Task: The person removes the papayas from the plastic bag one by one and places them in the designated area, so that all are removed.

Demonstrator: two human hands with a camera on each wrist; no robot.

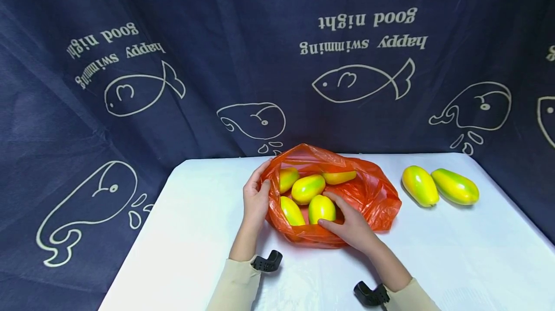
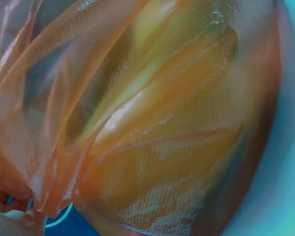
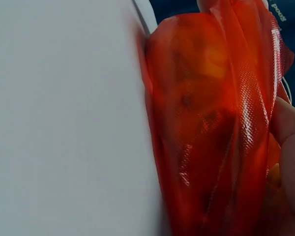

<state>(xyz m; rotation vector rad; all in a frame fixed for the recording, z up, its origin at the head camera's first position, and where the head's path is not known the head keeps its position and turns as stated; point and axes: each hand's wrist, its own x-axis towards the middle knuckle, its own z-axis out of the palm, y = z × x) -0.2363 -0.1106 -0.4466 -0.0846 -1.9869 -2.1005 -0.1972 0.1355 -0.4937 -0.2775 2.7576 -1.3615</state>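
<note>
A red plastic bag point(image 1: 379, 195) lies on the table with its mouth spread toward me, holding several yellow-green mangoes point(image 1: 308, 189). At its left rim my left hand point(image 1: 256, 200) grips the plastic, thumb over the edge and fingers behind. My right hand point(image 1: 355, 229) reaches into the mouth, its thumb and fingers around the nearest mango point(image 1: 322, 209). In the left wrist view the thin bag point(image 2: 187, 172) covers most of the picture, with fruit showing through. The right wrist view has the bag's side point(image 3: 201, 123), with part of the right hand point(image 3: 292, 147) at the edge.
Two more mangoes, one point(image 1: 420, 186) beside another point(image 1: 455, 186), lie on the white table point(image 1: 195, 234) right of the bag. Behind hangs a dark blue curtain point(image 1: 260, 60) with fish drawings. Black wrist cameras, such as the left one point(image 1: 267, 261), sit by the sleeves.
</note>
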